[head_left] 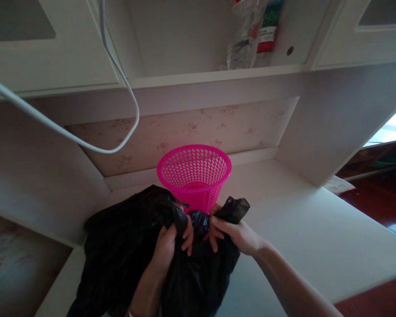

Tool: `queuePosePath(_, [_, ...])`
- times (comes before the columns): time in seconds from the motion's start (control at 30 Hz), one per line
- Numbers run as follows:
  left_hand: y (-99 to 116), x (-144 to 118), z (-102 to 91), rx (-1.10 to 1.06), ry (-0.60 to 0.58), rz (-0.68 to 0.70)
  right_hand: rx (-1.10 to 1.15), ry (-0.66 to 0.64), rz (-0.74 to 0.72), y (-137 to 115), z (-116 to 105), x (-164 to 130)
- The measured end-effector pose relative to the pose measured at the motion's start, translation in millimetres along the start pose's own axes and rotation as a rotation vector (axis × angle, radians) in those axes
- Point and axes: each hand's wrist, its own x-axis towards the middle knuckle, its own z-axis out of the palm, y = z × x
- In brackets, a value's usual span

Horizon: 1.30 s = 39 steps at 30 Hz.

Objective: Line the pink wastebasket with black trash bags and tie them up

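Black plastic bag (141, 259), front-left of white desk (316, 237), bunched in left hand (171, 242) and right hand (234, 233), both clenched on its neck; pink basket (194, 176) touching behind, liable to topple if tugged.

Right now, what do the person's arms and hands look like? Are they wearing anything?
Both arms are bare, with no sleeves showing up to the picture's edge. The left hand and right hand wear no gloves, and no rings are visible. Something thin and pale, perhaps a bracelet, shows at the left forearm by the bottom edge, but it is too small to tell.
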Motion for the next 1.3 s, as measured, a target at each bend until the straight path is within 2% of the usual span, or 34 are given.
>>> queuePosePath(0.13, [-5.0, -9.1, 10.9, 0.046, 0.075, -0.139, 0.070, -0.063, 0.041, 7.6, 2.1, -8.1])
queuePosePath(0.27, [4.1, -14.5, 14.1, 0.097, 0.193, -0.127, 0.198, -0.049, 0.070, 1.6, -3.5, -13.8])
queuePosePath(0.43, [5.8, -9.1, 9.5, 0.254, 0.333, -0.042, -0.076, 0.113, 0.015, -2.3, -8.0, -16.3])
queuePosePath(0.5, [4.6, -6.7, 9.0, 0.304, 0.343, -0.009, -0.093, 0.096, -0.064, -1.0, -6.3, -17.7])
queuePosePath(0.6, [1.5, -4.1, 9.5, 0.335, 0.359, 0.043, 0.004, 0.055, -0.167, 1.1, -2.8, -19.2])
queuePosePath(0.67, [-1.6, -3.0, 9.6, 0.331, 0.375, 0.064, 0.004, 0.078, -0.194, 1.1, -1.0, -18.5])
queuePosePath(0.8, [-5.7, -5.2, 8.4, 0.305, 0.406, 0.038, -0.155, 0.083, -0.169, -2.6, 2.3, -14.8])
queuePosePath(0.9, [-3.1, -10.8, 7.0, 0.194, 0.311, -0.054, -0.146, 0.026, -0.058, -4.4, 2.3, -14.7])
queuePosePath(0.97, [0.0, -13.6, 5.8, 0.094, 0.215, -0.107, -0.128, 0.007, -0.052, -4.4, -0.3, -16.1])
queuePosePath(1.03, [1.7, -14.0, 5.0, 0.090, 0.198, -0.120, -0.185, 0.023, -0.086, -4.1, -3.4, -17.0])
queuePosePath(1.17, [-0.5, -8.7, 7.0, 0.218, 0.290, -0.042, -0.363, 0.037, -0.203, -2.6, -2.3, -15.4])
queuePosePath(1.3, [-4.6, -3.1, 9.5, 0.322, 0.333, 0.088, -0.283, 0.104, -0.212, 0.3, 7.7, -14.9])
